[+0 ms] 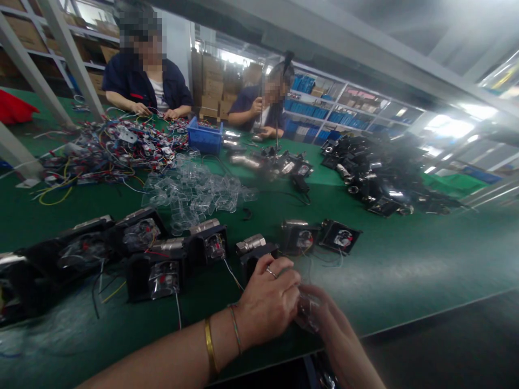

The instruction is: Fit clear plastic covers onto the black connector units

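Note:
My left hand (270,300), with a ring and gold bangles on the wrist, is curled shut over a black box-shaped connector part (255,256) with a silver threaded end at the near edge of the green table (405,270). My right hand (324,316) sits just right of it, fingers pinched on a small clear plastic piece (306,313). The two hands touch each other over that piece. How the clear piece meets the black part is hidden by my fingers.
Several black housings with clear covers and wires (158,265) lie in a row to the left. A heap of clear plastic covers (194,192), tangled coloured wires (109,146), a blue bin (205,136) and a black parts pile (385,173) lie farther back. Two seated people (146,81) work opposite.

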A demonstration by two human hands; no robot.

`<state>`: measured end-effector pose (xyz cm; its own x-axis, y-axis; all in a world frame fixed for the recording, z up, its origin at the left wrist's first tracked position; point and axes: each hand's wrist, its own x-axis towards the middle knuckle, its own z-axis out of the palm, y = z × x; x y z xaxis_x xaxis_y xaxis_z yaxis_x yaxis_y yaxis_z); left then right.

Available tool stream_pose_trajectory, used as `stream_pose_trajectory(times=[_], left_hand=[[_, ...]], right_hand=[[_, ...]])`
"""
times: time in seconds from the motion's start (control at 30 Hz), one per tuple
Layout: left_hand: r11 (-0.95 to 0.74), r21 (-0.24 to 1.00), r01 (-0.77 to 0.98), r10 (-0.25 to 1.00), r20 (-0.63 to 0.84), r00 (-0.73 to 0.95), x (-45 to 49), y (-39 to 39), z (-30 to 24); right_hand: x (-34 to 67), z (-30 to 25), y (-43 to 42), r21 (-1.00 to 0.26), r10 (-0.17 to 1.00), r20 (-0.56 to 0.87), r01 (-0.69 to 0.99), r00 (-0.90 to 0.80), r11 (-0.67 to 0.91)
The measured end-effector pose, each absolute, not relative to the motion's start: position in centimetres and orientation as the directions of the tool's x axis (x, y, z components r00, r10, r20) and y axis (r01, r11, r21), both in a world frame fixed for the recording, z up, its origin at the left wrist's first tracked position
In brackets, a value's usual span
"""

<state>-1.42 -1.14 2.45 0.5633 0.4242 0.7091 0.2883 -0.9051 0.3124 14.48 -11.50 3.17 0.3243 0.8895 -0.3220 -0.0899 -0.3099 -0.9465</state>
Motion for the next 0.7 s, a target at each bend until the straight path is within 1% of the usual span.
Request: stream_pose_trajectory(times=[0.07,0.13,0.2,0.3,0.4,0.5,0.6,0.7], left_hand=[[-0.916,0.242,0.321,0.396,0.681,0.616,-1.5,-1.1,2.7],[-0.922,0.197,0.333,0.377,0.655,0.655,-1.6,-1.1,2.9],[-0.923,0.189,0.334,0.374,0.640,0.671,-1.6,-1.0,3.0],[-0.921,0.220,0.321,0.385,0.639,0.666,-1.7,-0.9,2.9],[-0.923,0.237,0.304,0.382,0.672,0.634,-1.8,-0.9,2.7],[-0.928,0.238,0.287,0.368,0.710,0.601,-1.8,-0.8,2.6],[-0.935,0.203,0.290,0.344,0.715,0.609,-1.8,-0.8,2.6],[-0.942,0.130,0.310,0.306,0.712,0.632,-1.8,-0.8,2.7]], right_hand=[[14.3,3.3,-11.5,-0.950,0.901,-0.312,-0.074,0.301,-0.304],[14.3,3.4,-11.4,-0.951,0.907,-0.307,-0.049,0.289,-0.306],[14.4,3.4,-11.4,-0.947,0.904,-0.312,-0.023,0.292,-0.319],[14.7,3.3,-11.3,-0.944,0.903,-0.312,0.015,0.295,-0.331],[15.1,2.9,-11.3,-0.945,0.909,-0.300,0.041,0.289,-0.325],[15.4,2.6,-11.4,-0.944,0.913,-0.308,0.033,0.266,-0.327],[15.6,2.5,-11.4,-0.940,0.910,-0.328,0.007,0.253,-0.340],[15.6,2.5,-11.4,-0.939,0.903,-0.337,-0.023,0.266,-0.344]])
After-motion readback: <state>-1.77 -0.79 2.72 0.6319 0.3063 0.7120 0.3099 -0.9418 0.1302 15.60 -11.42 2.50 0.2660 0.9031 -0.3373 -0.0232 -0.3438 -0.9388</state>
